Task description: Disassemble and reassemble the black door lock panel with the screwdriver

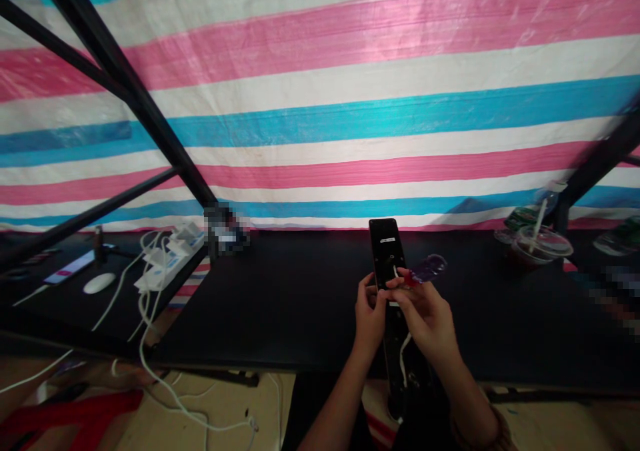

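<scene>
A long, narrow black board (383, 251), with a white label and small pale marks on its face, runs from the tabletop down over the near edge toward my lap. My left hand (371, 314) is closed on its left edge, fingers curled behind it. Between the fingers of my right hand (425, 311) is a screwdriver (429, 269) with a translucent purple handle and a red collar. Its tip is hidden by my fingers, which meet at the board's face. A white cable (403, 361) hangs along the board's lower part.
On the left, a white power strip (167, 264) with plugs and cables lies near a white mouse (99, 283) and a phone (70, 267). A plastic cup with a straw (540, 247) stands right on the black table (280, 304). Black frame bars (150, 124) slant upward.
</scene>
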Available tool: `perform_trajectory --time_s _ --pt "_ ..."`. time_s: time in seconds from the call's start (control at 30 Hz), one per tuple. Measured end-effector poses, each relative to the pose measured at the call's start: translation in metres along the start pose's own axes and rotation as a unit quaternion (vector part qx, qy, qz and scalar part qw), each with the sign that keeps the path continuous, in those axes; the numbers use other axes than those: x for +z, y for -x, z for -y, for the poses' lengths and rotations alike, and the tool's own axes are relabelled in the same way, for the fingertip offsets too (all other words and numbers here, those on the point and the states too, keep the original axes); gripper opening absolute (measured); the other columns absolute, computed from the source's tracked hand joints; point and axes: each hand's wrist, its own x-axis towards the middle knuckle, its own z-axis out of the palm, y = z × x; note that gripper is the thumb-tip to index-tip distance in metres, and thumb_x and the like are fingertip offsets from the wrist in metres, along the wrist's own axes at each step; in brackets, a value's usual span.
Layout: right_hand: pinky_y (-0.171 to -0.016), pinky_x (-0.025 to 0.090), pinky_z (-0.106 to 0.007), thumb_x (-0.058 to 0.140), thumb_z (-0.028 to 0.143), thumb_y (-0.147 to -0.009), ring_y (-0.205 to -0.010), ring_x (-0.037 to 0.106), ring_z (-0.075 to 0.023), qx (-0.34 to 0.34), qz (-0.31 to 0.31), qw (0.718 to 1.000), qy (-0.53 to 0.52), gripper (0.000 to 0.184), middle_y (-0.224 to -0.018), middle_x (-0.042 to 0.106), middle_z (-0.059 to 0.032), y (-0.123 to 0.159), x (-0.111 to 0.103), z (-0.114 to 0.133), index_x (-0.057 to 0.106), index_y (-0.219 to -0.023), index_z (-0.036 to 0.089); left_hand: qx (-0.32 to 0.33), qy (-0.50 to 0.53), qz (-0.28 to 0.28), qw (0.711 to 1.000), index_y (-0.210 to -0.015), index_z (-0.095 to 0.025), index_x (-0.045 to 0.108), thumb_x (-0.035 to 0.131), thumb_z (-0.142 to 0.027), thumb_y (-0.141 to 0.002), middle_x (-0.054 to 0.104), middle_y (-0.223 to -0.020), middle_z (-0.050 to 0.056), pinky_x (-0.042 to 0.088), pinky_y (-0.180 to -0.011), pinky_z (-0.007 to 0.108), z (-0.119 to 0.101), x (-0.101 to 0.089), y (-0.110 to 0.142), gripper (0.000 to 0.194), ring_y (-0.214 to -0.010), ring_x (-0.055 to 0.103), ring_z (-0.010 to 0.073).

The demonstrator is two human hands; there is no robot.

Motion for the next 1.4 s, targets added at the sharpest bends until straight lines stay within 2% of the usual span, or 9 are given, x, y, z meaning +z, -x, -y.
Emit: perform_trajectory --time_s 0.17,0.27,0.4,0.53,0.63,0.73,0.97,1.1,1.4 --pt "-0.077 0.064 -0.036 0.071 0.040 -0.088 -0.078 0.078 -0.0252 -0.001 -0.039 0.997 0.062 0.022 -0.085 0.080 -0.0090 -0.0009 -0.0002 0.0003 0.076 -0.088 0.019 -0.005 0.002 0.002 1.000 -0.132 -0.019 0.053 0.064 -0.035 -0.091 0.069 -0.096 0.005 0.053 -0.079 0.031 -0.0017 -0.0001 0.0004 0.045 -0.087 0.068 0.0191" --pt "-0.075 0.065 -0.036 0.077 0.041 -0.082 -0.076 0.078 -0.0247 0.031 -0.034 0.999 0.026 0.027 -0.090 0.080 -0.0087 -0.0006 0.0026 0.0028 0.074 -0.096 0.018 0.002 0.001 -0.001 1.000 -0.131 -0.019 0.054 0.064 -0.035 -0.091 0.070 -0.099 0.007 0.053 -0.081 0.031 -0.0011 -0.0003 0.0004 0.045 -0.089 0.069 0.0195" --pt "-0.082 0.063 -0.037 0.068 0.040 -0.090 -0.085 0.078 -0.0243 -0.010 -0.004 0.999 0.040 0.023 -0.096 0.080 -0.0090 0.0023 0.0022 0.0002 0.076 -0.100 0.021 -0.002 0.009 0.005 1.000 -0.132 -0.019 0.052 0.064 -0.034 -0.091 0.070 -0.100 0.007 0.053 -0.080 0.031 0.0010 -0.0001 0.0000 0.045 -0.089 0.069 0.0195" --pt "-0.075 0.064 -0.035 0.073 0.041 -0.085 -0.075 0.077 -0.0245 0.014 -0.080 0.995 0.054 0.022 -0.080 0.079 -0.0072 0.0021 0.0047 -0.0001 0.076 -0.080 0.019 -0.004 0.004 0.001 1.000 -0.131 -0.019 0.054 0.065 -0.035 -0.090 0.069 -0.096 0.006 0.053 -0.078 0.031 0.0005 0.0001 -0.0001 0.045 -0.087 0.069 0.0196" --pt "-0.073 0.065 -0.035 0.079 0.040 -0.080 -0.073 0.077 -0.0231 0.030 -0.068 0.997 -0.002 0.023 -0.089 0.079 -0.0076 0.0014 0.0058 0.0036 0.074 -0.089 0.019 -0.003 0.006 0.001 1.000 -0.131 -0.019 0.054 0.065 -0.037 -0.090 0.070 -0.098 0.007 0.053 -0.080 0.032 -0.0016 0.0002 0.0000 0.045 -0.089 0.069 0.0202" --pt "-0.083 0.064 -0.038 0.070 0.039 -0.088 -0.084 0.078 -0.0242 -0.011 -0.019 1.000 0.014 0.022 -0.098 0.079 -0.0091 0.0027 0.0020 0.0019 0.073 -0.101 0.021 0.003 0.006 0.006 1.000 -0.131 -0.019 0.053 0.064 -0.036 -0.091 0.071 -0.102 0.008 0.053 -0.085 0.033 -0.0026 0.0005 0.0000 0.045 -0.093 0.069 0.0204" --pt "-0.073 0.064 -0.035 0.076 0.040 -0.084 -0.075 0.077 -0.0238 0.020 -0.066 0.998 0.016 0.022 -0.086 0.079 -0.0071 0.0038 0.0045 -0.0033 0.071 -0.094 0.021 -0.004 0.006 0.003 1.000 -0.131 -0.020 0.053 0.064 -0.035 -0.091 0.071 -0.100 0.007 0.053 -0.084 0.033 -0.0043 0.0006 0.0009 0.044 -0.092 0.070 0.0201" --pt "-0.080 0.063 -0.036 0.068 0.038 -0.090 -0.083 0.077 -0.0229 -0.029 -0.028 0.999 0.035 0.021 -0.095 0.079 -0.0081 0.0044 0.0033 -0.0004 0.071 -0.103 0.021 -0.005 0.008 0.003 1.000 -0.131 -0.020 0.053 0.064 -0.040 -0.092 0.071 -0.099 0.007 0.053 -0.083 0.033 -0.0053 0.0008 0.0010 0.046 -0.091 0.070 0.0202" --pt "-0.071 0.059 -0.031 0.074 0.040 -0.085 -0.071 0.072 -0.0203 -0.019 -0.105 0.993 0.055 0.024 -0.073 0.073 -0.0039 0.0041 0.0000 0.0006 0.070 -0.071 0.020 -0.007 -0.010 -0.006 1.000 -0.130 -0.020 0.055 0.065 -0.038 -0.091 0.070 -0.093 0.005 0.054 -0.079 0.031 -0.0049 0.0006 0.0004 0.045 -0.086 0.070 0.0191"
